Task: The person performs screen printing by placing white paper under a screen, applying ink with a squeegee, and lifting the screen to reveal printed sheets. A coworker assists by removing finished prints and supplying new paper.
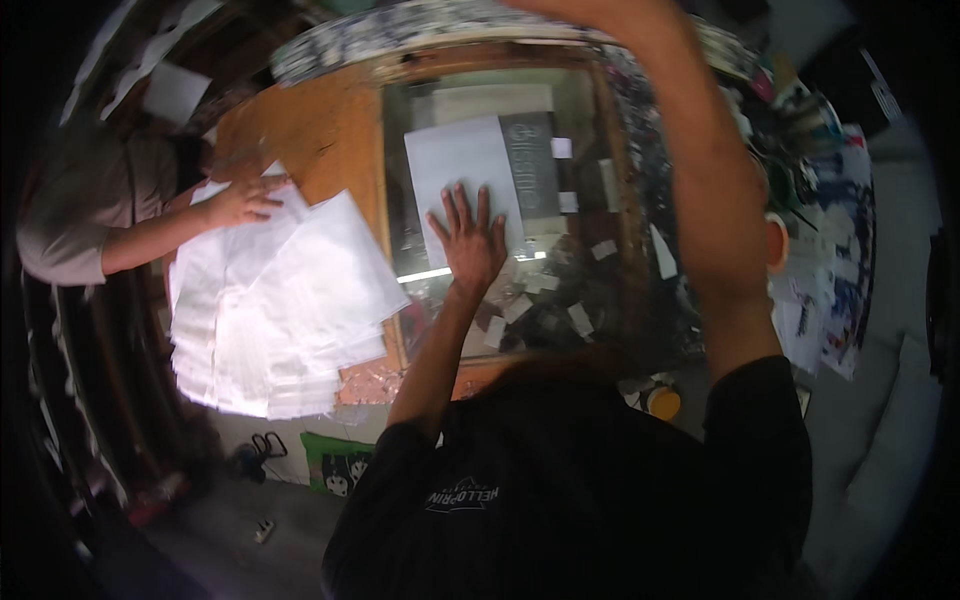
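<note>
One flat white rectangular sheet (460, 150) lies upper centre of frame on wood-edged glass panel (577, 268), your left hand (467, 240) on it, open, fingers spread, gripping nothing. Your right hand (595, 12) is cropped at top edge; can't tell its grip. Step in hand, likely: laying sheet flat beside one dark-grey lettered rectangle (530, 165). Next move probably calls for keeping it square. Two small white tabs (562, 148) right of rectangle. One co-worker's hand (243, 203) on white sheet pile (270, 320), centre left, too overlapped to count.
</note>
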`<control>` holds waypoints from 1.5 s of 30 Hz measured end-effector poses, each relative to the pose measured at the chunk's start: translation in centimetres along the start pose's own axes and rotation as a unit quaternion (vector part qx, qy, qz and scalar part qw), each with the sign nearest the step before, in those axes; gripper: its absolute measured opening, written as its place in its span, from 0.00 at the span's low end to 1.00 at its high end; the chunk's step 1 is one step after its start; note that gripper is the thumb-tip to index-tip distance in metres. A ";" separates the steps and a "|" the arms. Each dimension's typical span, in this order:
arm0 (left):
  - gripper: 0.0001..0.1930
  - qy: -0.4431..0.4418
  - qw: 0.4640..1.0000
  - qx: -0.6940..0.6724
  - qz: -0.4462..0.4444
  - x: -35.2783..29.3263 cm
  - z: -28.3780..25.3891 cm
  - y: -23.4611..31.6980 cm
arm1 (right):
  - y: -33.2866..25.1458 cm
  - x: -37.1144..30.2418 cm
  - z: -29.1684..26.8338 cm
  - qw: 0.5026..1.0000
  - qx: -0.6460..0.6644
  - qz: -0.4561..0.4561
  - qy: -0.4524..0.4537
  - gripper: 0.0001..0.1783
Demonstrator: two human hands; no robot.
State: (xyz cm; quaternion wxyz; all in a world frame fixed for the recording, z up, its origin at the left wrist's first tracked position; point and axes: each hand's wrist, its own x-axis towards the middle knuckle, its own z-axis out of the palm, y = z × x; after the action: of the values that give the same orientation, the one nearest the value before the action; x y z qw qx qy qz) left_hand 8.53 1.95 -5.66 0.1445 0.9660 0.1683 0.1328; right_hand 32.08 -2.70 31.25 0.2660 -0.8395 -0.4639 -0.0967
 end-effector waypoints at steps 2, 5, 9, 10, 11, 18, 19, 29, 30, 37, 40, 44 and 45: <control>0.30 -0.005 0.998 -0.047 0.050 2.9 2.7 4.8 | -0.5 -1.4 -3.1 0.993 0.037 0.076 -0.087 0.26; 0.30 -0.013 0.997 -0.065 0.032 3.7 4.2 5.2 | 0.1 -0.9 -2.5 0.988 0.092 0.029 -0.124 0.22; 0.30 -0.025 0.995 -0.089 0.045 2.4 3.3 6.0 | 2.3 -2.1 -4.3 0.984 0.155 -0.020 -0.080 0.19; 0.30 -0.036 0.998 -0.043 0.036 1.5 2.7 5.5 | 2.4 -2.3 -3.7 0.986 0.154 -0.041 -0.053 0.18; 0.29 -0.047 0.998 -0.004 0.033 0.9 2.4 5.4 | 1.8 -2.3 -2.9 0.994 0.098 -0.041 -0.015 0.18; 0.28 -0.052 0.998 -0.027 0.038 -1.0 1.4 5.2 | -4.0 1.5 -1.6 0.949 -0.169 0.221 -0.148 0.14; 0.28 -0.046 0.998 -0.034 0.032 -1.2 1.2 5.0 | -4.4 1.7 -1.7 0.946 -0.162 0.221 -0.172 0.14; 0.28 0.045 0.560 -0.782 -0.269 -3.8 -15.4 7.4 | -1.2 -19.1 10.0 0.995 -0.052 -0.052 0.064 0.22; 0.29 0.021 0.425 -0.841 -0.335 -4.8 -15.8 6.8 | -1.0 -21.6 12.6 0.998 -0.050 -0.019 0.031 0.20; 0.39 -0.072 0.380 -0.770 -0.507 -7.2 -7.1 2.5 | 1.3 -26.2 19.9 0.986 -0.084 0.093 -0.106 0.35; 0.43 -0.073 0.363 -0.769 -0.522 -7.3 -6.4 1.6 | 0.9 -27.0 20.3 0.990 -0.083 0.046 -0.100 0.36; 0.38 -0.072 0.372 -0.746 -0.547 -6.4 -7.0 2.4 | 2.6 -26.4 22.0 0.993 -0.104 0.033 -0.054 0.35; 0.35 -0.068 0.379 -0.739 -0.552 -6.1 -7.1 2.6 | 2.8 -26.5 22.6 0.993 -0.102 0.035 -0.056 0.35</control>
State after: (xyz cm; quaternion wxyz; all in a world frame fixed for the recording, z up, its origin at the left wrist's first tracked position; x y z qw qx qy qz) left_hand 1.57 -0.88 0.50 0.8538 0.1755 0.4894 0.0291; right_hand 17.87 -11.09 0.44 0.1554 -0.8820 -0.4364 -0.0867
